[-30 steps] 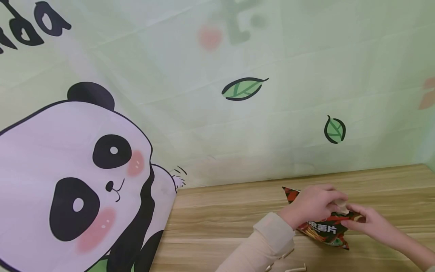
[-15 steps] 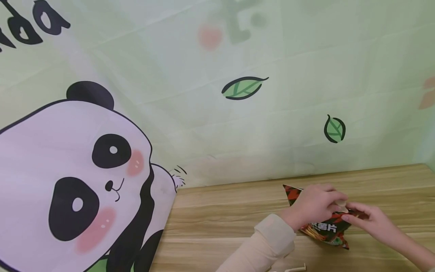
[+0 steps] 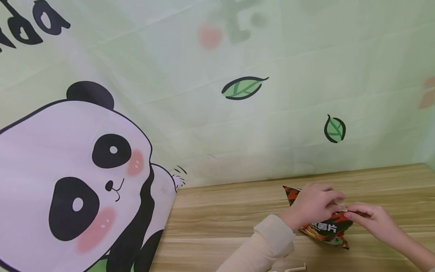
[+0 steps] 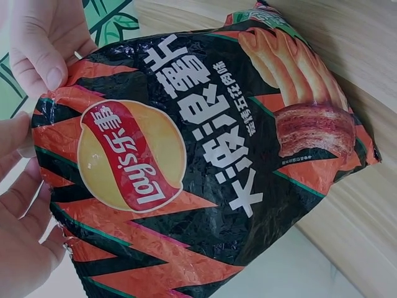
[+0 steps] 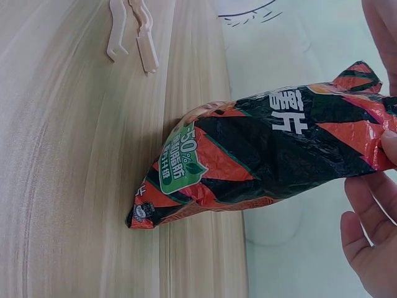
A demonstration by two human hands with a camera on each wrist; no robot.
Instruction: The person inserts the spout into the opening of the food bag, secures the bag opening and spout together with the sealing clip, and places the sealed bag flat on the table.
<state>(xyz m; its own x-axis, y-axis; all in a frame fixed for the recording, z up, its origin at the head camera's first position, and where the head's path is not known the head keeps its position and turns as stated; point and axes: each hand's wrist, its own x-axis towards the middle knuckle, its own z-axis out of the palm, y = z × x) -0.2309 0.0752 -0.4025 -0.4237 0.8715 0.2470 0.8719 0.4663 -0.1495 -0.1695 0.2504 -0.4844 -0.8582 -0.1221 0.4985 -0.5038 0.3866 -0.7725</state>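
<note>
A red and black bag of Lay's potato chips point(image 3: 326, 228) is held between both hands at the right of the head view, its lower corner near the wooden table. My left hand point(image 3: 316, 202) reaches over the bag with curled fingers at its top edge. From the other side my right hand point(image 3: 374, 221) pinches the top corner between thumb and fingers. In the left wrist view the bag point(image 4: 211, 143) shows its printed front, and the fingers meet along its jagged top edge. Seen from the right wrist, the bag point(image 5: 248, 149) bulges towards its lower end.
Pale long clips point(image 5: 146, 40) lie on the wooden table point(image 5: 74, 174), one of them point(image 3: 295, 269) at the bottom edge of the head view. A light green cloth with a panda point(image 3: 102, 170) and leaf prints hangs behind the table.
The bag's corner that stuck out past my right fingers is now tucked in, and my right thumb has slid slightly right and up. My left hand stays nearly in place.
</note>
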